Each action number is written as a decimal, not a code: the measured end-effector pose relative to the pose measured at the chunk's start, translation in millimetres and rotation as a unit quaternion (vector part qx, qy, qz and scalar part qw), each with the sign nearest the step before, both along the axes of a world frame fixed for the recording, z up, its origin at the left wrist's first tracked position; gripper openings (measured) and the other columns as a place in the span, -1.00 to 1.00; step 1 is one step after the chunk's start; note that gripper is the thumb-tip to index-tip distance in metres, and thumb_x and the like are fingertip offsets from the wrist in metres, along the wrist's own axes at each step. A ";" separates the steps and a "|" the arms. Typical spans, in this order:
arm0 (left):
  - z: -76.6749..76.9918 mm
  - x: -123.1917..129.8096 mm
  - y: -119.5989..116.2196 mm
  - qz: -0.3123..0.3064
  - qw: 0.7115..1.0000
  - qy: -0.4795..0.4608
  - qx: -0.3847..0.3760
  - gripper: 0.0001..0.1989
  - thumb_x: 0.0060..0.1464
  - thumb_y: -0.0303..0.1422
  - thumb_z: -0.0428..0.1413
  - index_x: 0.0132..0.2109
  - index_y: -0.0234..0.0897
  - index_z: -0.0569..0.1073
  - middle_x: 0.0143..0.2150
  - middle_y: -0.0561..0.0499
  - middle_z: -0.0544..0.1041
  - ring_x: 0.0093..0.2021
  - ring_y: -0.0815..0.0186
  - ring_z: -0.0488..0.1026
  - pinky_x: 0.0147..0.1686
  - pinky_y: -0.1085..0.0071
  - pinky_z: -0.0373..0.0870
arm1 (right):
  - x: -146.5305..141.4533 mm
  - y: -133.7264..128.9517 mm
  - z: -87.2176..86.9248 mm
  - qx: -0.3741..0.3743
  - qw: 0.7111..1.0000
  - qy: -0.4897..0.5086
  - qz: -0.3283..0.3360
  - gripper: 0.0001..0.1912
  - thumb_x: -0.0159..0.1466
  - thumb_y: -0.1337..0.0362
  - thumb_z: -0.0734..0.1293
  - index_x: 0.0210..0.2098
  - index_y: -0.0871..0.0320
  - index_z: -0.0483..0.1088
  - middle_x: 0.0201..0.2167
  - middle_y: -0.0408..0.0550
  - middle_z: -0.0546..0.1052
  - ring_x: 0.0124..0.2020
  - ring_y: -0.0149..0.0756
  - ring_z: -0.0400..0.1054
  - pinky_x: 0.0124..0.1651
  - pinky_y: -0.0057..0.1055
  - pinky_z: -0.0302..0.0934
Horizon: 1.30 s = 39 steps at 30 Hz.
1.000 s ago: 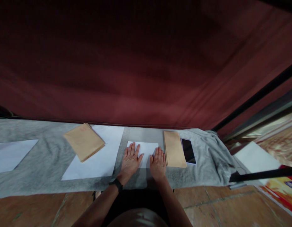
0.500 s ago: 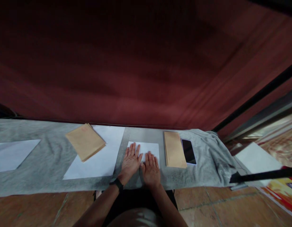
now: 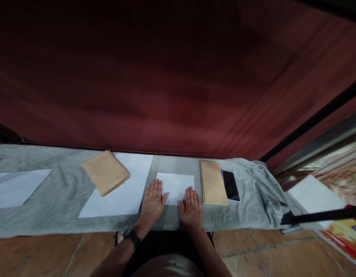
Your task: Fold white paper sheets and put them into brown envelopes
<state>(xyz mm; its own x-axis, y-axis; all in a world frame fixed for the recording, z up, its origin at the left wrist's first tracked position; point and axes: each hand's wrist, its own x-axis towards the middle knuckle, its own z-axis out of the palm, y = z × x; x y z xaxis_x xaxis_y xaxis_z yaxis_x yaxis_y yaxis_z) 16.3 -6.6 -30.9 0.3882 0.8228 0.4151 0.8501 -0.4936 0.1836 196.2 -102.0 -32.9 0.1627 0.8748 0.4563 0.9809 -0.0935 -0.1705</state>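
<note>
A small white sheet (image 3: 176, 187) lies flat on the table (image 3: 62, 207), right in front of the person, and both hands are on it. The left hand (image 3: 152, 202) rests on its left side, and the right hand (image 3: 192, 209) rests on its lower right corner. The grip of each hand is loose and flat, with the fingers held out straight and the palms down. The left thumb sticks out toward the middle of the sheet, and the right thumb points that way too. A dark band (image 3: 132, 237) goes around the left wrist. A soft gray cloth (image 3: 244, 215) covers the table. To the left is a big white sheet (image 3: 120, 204), and a tilted brown paper stack (image 3: 105, 173) sits partly on it and partly on the cloth. One more white paper (image 3: 16, 188) lies far off to the left, cut off by the edge of the view. Near the right hand there is a tall brown pile (image 3: 214, 182), and just beside that is a phone (image 3: 230, 185) with a dark screen. Behind the table stands a dark red wall (image 3: 166, 123). Orange-brown tiles (image 3: 244, 242) cover the floor below.
</note>
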 end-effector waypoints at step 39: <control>14.3 32.5 6.6 -0.148 0.987 0.055 -0.030 -0.50 0.39 -0.28 -0.16 0.38 -0.23 0.28 0.41 -0.08 0.29 0.44 0.15 0.15 0.38 0.04 0.10 | -19.5 7.2 7.0 -0.038 0.996 0.063 0.052 -0.50 0.47 0.28 0.09 0.35 0.22 0.25 0.37 0.07 0.28 0.42 -0.13 0.10 0.41 -0.08 0.02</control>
